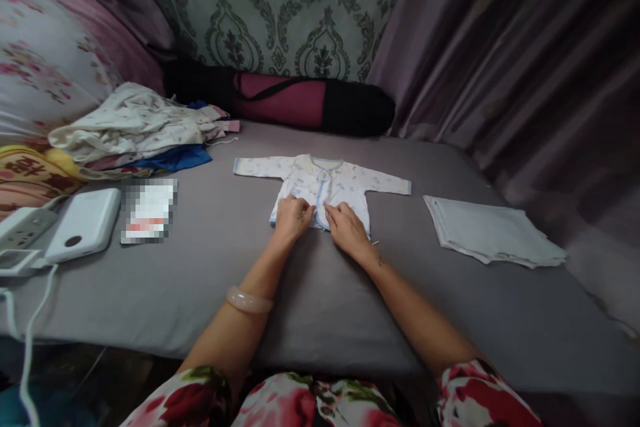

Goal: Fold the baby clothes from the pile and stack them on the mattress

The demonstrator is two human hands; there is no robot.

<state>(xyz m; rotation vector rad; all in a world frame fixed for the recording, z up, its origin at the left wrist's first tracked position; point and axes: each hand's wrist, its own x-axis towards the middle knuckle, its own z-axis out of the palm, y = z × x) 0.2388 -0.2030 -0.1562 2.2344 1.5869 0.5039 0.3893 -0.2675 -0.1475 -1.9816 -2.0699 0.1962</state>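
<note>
A small white baby shirt [325, 177] with light blue trim and a faint print lies flat, both sleeves spread out, on the grey sheet [310, 300]. My left hand [294, 215] rests at its lower left front, thumb and fingers pinched beside the blue-trimmed opening. Just right of that opening, my right hand [346, 223] is pinched on the lower front of the shirt. The fabric between the fingertips is too small to make out clearly.
Folded white cloths [495, 230] lie at the right. Rumpled clothes [145, 127], a white power bank [85, 223] and a power strip [25, 228] are at the left. A black and maroon long bag [285, 100] lies along the wall.
</note>
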